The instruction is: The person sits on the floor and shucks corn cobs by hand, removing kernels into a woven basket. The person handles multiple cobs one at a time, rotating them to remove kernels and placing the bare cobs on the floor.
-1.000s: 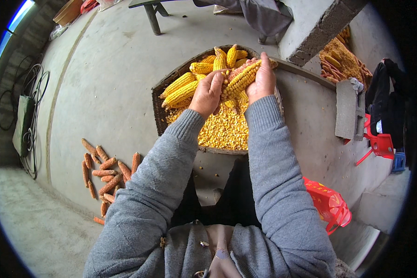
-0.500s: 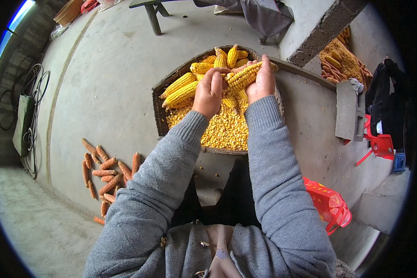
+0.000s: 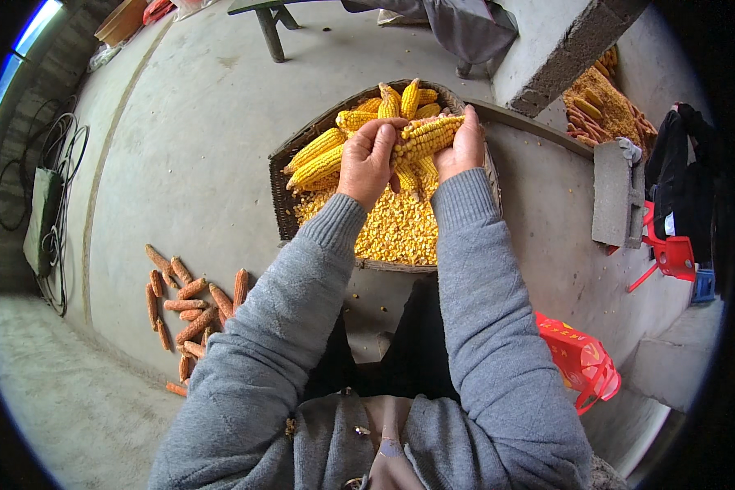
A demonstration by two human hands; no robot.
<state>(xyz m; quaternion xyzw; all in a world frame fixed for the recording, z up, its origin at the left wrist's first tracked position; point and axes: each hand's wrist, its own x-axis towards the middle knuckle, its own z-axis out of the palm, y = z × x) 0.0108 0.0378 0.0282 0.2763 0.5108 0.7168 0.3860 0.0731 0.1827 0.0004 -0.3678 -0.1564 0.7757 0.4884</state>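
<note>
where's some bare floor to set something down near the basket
Largely bare floor lies between the basket and coiled cables, and another patch between basket and bench. The basket is crowded with ears and kernels, left hand and right hand above; stripped cobs clutter floor by the left sleeve.

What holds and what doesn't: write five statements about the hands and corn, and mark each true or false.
1. The right hand holds a corn ear. True.
2. The left hand rests on the floor. False: it is at the ear's left end.
3. Loose kernels lie in the basket. True.
4. The bare cobs lie right of the basket. False: left.
5. The red bag is on the person's right. True.
</note>
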